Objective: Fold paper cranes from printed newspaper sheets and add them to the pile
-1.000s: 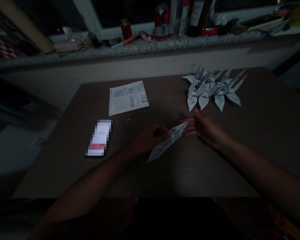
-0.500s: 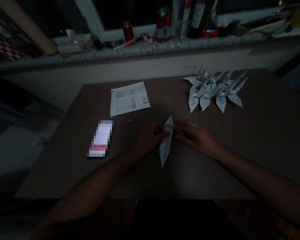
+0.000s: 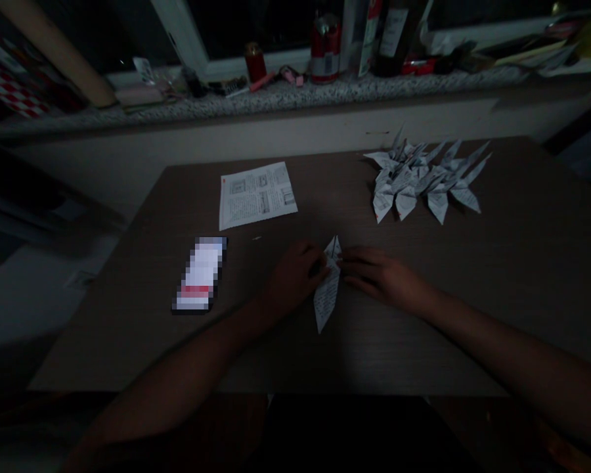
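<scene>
A narrow, pointed piece of folded printed paper (image 3: 328,295) lies on the table in front of me, its long axis tilted slightly to the right. My left hand (image 3: 295,276) is closed on its left side, thumb and fingers pinching near the upper half. On the other side, my right hand (image 3: 381,276) reaches in with fingers stretched out and a little apart, the tips touching the paper's right edge. Behind and to the right stands a cluster of several folded paper pieces (image 3: 414,177) with pointed petals.
A flat printed sheet (image 3: 256,197) lies at the back left of the wooden table (image 3: 448,348). Nearer is a phone (image 3: 199,272) with a lit, blurred screen. A stone windowsill (image 3: 256,102) behind carries a red can (image 3: 325,52), a bottle (image 3: 393,36) and small clutter.
The folded paper and both hands have shifted slightly toward me. My right fingers have straightened along the paper's edge, while my left hand has turned a little over it.
</scene>
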The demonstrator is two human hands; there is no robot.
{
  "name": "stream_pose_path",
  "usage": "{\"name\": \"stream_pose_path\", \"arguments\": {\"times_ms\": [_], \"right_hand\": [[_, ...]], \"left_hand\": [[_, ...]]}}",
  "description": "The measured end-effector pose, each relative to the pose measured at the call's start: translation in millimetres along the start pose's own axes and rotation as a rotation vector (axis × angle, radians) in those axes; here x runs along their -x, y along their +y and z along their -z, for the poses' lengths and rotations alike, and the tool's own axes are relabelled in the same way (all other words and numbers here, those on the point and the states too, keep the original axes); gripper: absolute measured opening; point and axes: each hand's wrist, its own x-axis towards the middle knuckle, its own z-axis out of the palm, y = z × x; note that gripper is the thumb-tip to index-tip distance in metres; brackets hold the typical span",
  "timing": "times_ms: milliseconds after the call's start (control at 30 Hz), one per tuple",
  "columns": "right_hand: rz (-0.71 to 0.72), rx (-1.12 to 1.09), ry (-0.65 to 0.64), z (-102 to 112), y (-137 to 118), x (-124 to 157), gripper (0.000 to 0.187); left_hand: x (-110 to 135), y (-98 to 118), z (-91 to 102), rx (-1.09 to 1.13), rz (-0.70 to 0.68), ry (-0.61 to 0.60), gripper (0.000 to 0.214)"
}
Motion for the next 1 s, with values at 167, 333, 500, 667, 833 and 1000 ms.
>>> {"name": "stream_pose_path", "arguments": {"times_ms": [167, 333, 500, 667, 833, 1000], "right_hand": [[-0.001, 0.117, -0.056, 5.6, 4.8, -1.6, 0.043], [-0.026, 0.182, -0.056, 6.4, 8.6, -0.5, 0.046], [-0.015, 0.222, -0.031, 5.6, 3.6, 0.8, 0.044], [0.108, 0.107, 0.004, 7.2, 0.7, 2.8, 0.030], [0.251, 0.018, -0.066, 8.5, -6.0, 10.2, 0.029], [0.243, 0.046, -0.100, 8.3, -11.1, 17.3, 0.035]], "left_hand": [[1.8, -1.6, -0.2, -0.119, -0.084, -0.081, 0.021], [7.8, 3.2, 3.8, -0.205, -0.189, -0.118, 0.034], [9.3, 2.7, 4.3, -0.205, -0.225, -0.155, 0.038], [8.4, -0.3, 3.7, -0.204, -0.210, -0.186, 0.042], [8.9, 0.4, 3.8, -0.256, -0.248, -0.178, 0.041], [9.6, 0.1, -0.5, -0.249, -0.290, -0.201, 0.040]]}}
